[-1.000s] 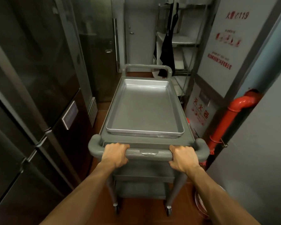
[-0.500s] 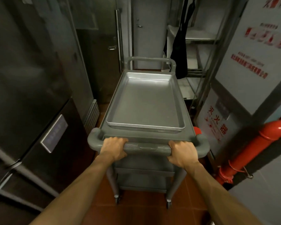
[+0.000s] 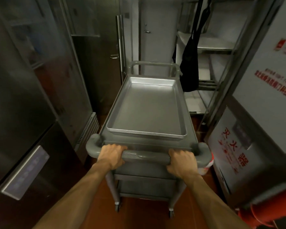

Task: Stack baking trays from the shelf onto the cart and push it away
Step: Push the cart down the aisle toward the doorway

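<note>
A grey plastic cart (image 3: pixel 149 142) stands in front of me in a narrow corridor. On its top deck lies a stack of silver baking trays (image 3: pixel 147 108), nested flat, rims showing at the near edge. My left hand (image 3: pixel 112 156) grips the left part of the cart's near handle (image 3: pixel 145 157). My right hand (image 3: pixel 182 162) grips the right part of the same handle. Lower cart shelves are partly hidden by the handle and my arms.
Dark steel fridge doors (image 3: pixel 23 113) line the left side. A metal shelf rack (image 3: pixel 213 63) with a hanging black apron (image 3: pixel 191 63) stands at the right rear. A white fire cabinet (image 3: pixel 234 146) and a red pipe (image 3: pixel 261 214) crowd the right. A door (image 3: pixel 155 33) lies ahead.
The cart has rolled forward down the corridor with both hands on its handle. The fridges, fire cabinet and red pipe have slid toward me and the shelf rack is nearer.
</note>
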Tool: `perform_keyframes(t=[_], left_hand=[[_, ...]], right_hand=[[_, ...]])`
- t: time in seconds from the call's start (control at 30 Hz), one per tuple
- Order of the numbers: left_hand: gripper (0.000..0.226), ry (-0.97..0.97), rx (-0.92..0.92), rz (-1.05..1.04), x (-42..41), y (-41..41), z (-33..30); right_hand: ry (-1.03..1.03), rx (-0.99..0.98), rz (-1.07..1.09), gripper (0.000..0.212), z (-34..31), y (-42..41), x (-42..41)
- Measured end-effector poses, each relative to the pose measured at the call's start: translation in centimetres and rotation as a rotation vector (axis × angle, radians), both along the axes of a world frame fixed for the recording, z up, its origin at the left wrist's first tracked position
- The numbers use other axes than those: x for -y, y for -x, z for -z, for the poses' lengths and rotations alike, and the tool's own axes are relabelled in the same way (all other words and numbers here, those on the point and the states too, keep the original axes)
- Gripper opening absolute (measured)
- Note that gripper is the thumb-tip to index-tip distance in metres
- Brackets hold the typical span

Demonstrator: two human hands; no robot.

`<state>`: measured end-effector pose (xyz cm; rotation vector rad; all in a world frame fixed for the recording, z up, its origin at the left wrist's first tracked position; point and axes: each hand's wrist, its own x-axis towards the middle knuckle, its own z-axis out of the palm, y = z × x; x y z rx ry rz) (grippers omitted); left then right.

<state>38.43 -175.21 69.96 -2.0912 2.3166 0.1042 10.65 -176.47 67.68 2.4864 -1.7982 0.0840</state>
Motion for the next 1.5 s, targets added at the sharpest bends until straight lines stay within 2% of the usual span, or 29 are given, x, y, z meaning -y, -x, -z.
perform_keyframes(t=[0.3,0.47,0.57,0.83,0.97,1.17,1.5], left_hand=[[0.031,-0.018,-0.02,0.073,7.8,-0.9,-0.1],[0.024,-0.023,-0.065,0.067,11.7,0.8,0.0],[0.029,-0.005,-0.06,0.092,13.5,2.5,0.4],[0.023,0.079,-0.085,0.127,18.2,6.0,1.2],[0.022,0.084,-0.062,0.088,21.6,6.6,1.0],[0.036,0.042,-0.005,0.01,27.4,6.8,0.7],[0.041,0.021,-0.007,-0.1,35.8,7.4,0.8]], right_hand=[[0.085,-0.084,0.014,0.037,-0.5,-0.7,5.9],[0.092,-0.161,0.023,0.041,-1.3,0.5,9.4],[0.087,-0.186,0.037,0.041,-1.3,2.4,11.3],[0.079,-0.182,0.037,0.037,-1.4,6.1,17.4],[0.109,-0.115,0.038,0.031,-1.4,6.4,21.0],[0.051,-0.07,-0.03,0.035,-1.4,6.4,27.4],[-0.009,-0.011,-0.097,0.033,-1.4,7.0,37.3]])
